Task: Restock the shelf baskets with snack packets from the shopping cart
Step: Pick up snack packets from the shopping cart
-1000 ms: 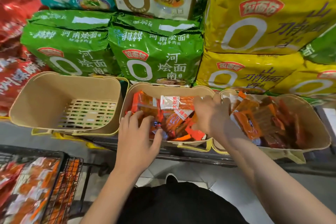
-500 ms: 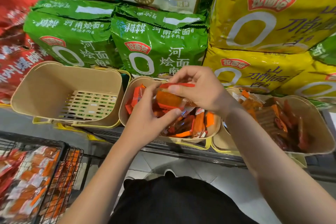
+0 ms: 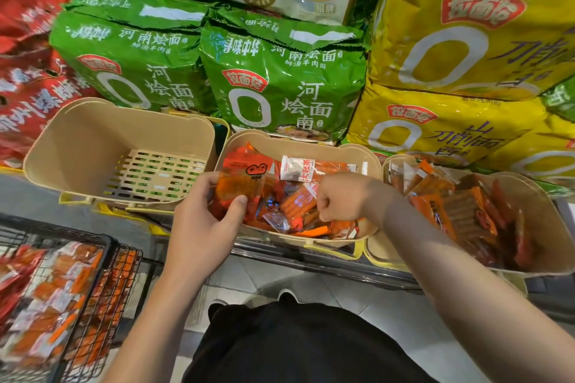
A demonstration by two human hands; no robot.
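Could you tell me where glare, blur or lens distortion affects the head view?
Head view: glare streaks the yellow noodle bags; the cart packets at lower left are smeared; wide-angle bending curves the edges; the middle basket stays sharp.

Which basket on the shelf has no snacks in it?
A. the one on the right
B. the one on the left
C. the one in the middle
B: the left basket shows only its bare slotted bottom, while the middle basket and right basket hold orange packets.
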